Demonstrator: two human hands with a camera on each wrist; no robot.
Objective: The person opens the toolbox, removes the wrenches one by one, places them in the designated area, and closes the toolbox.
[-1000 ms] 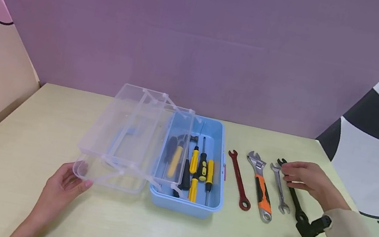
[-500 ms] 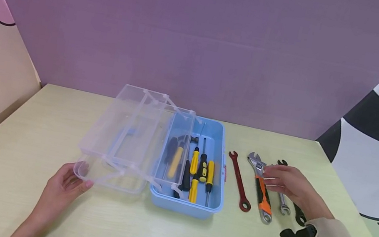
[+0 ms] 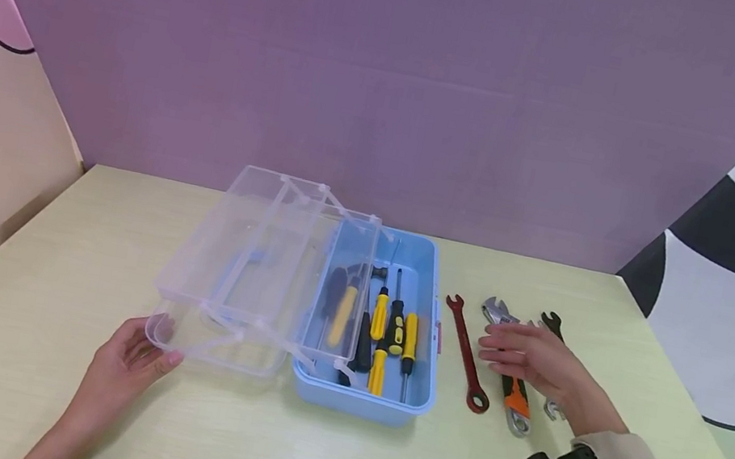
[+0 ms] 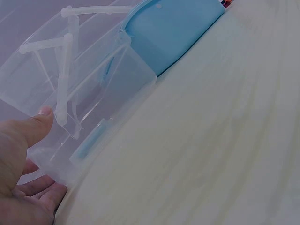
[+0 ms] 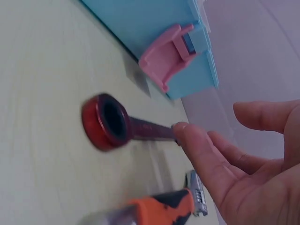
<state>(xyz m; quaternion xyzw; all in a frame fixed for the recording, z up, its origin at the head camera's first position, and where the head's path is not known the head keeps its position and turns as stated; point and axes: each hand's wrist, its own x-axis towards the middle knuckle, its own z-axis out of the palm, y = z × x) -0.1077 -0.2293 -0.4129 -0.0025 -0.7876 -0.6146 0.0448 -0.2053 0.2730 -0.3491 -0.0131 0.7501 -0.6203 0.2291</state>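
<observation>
A blue toolbox stands with its clear plastic lid folded out to the left. At the lid's near left corner, my left hand holds the edge, thumb on one side and fingers under it. Above the orange-and-black adjustable wrench hovers my right hand, its fingers loosely extended and holding nothing; it partly hides that tool. Just left of it lies a red ratchet wrench, whose ring end shows large in the right wrist view.
Several yellow-and-black screwdrivers and a hammer lie in the toolbox. A silver open-ended wrench and a black wrench lie partly hidden by the right arm. The pink latch is on the box's right side.
My right hand has moved left, from above the black wrench, past the silver one, to above the adjustable wrench. The left hand and lid have stayed in place.
</observation>
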